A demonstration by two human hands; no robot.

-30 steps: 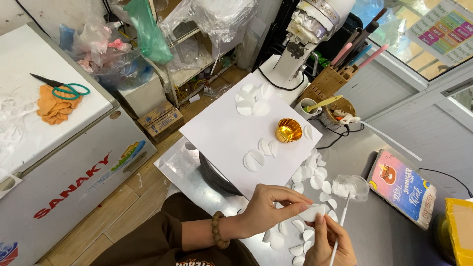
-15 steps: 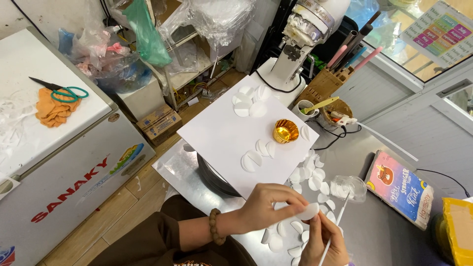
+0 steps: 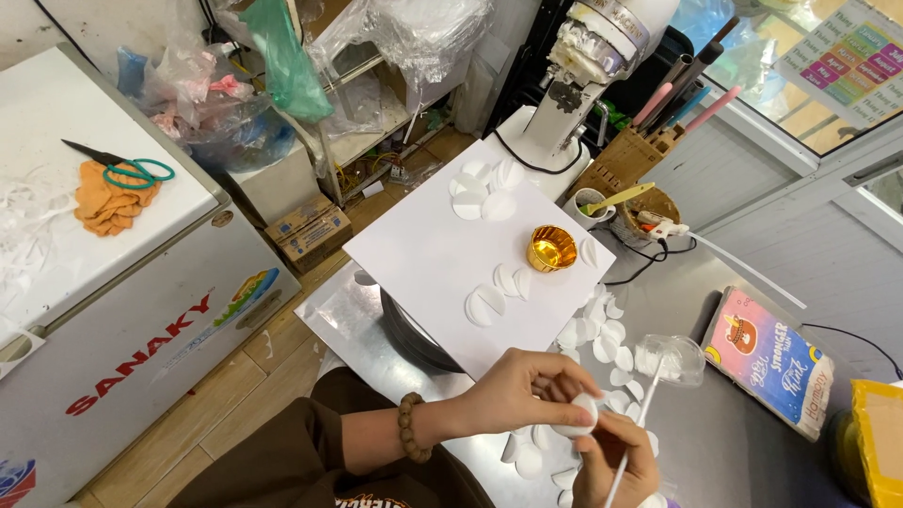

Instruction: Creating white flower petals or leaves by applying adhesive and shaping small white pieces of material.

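Observation:
My left hand (image 3: 519, 391), with a bead bracelet on the wrist, pinches a white round paper piece (image 3: 580, 415) low in the head view. Right beneath it my right hand (image 3: 616, 461) grips a thin white stick (image 3: 632, 435) that points up toward a small clear plastic cup (image 3: 675, 358). Many more white round pieces (image 3: 597, 329) lie loose on the metal table (image 3: 734, 442) around both hands. A white board (image 3: 442, 254) ahead carries several round pieces and a shiny gold foil cup (image 3: 552, 248).
A white machine (image 3: 583, 66) stands at the back beside a wooden block of tools (image 3: 628, 162). A colourful book (image 3: 773, 360) lies at right, a yellow box (image 3: 882, 442) at the edge. At left a white chest freezer (image 3: 113, 282) holds scissors (image 3: 127, 167).
The view has drifted slightly. My hands stay close together at the bottom, working the white round piece; my right hand with the stick has shifted a little under the left.

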